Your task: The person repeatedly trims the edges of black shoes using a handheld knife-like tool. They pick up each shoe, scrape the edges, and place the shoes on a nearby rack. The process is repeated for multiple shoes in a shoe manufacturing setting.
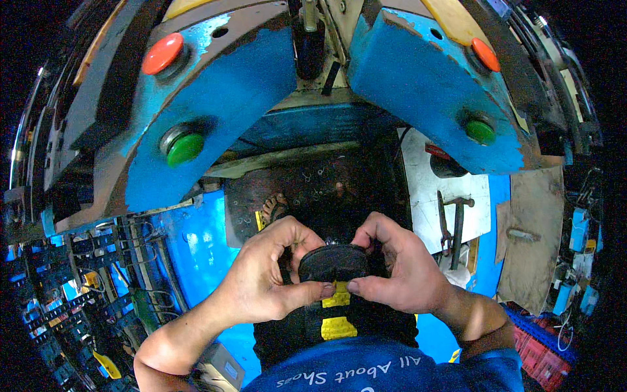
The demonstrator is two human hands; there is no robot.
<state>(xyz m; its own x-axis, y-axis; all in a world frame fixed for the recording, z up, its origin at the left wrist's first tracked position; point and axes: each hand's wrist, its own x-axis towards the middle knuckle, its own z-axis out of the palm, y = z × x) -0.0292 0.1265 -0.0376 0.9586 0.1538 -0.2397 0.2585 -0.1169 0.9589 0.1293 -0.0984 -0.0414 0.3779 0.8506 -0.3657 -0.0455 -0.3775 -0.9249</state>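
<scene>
In front of my torso, both hands grip a black, round-ended piece (334,264), its exact kind not clear from here. My left hand (277,268) pinches its left side, thumb along the near edge and fingers curled behind. On the right edge my right hand (400,268) does the same, its thumb tip close to the left thumb. Just below the thumbs shows a yellow patch (337,295), and a second one lies nearer my shirt; whether they belong to the held piece I cannot tell. The fingers hide its sides.
Ahead stands a blue machine (235,85) with two angled panels, carrying red buttons (162,53) and green buttons (185,150). To the right, a hammer (460,228) and a pincer-like tool (445,225) lie on a white board (480,196). Black racks (85,287) stand left; a red crate (539,353) sits lower right.
</scene>
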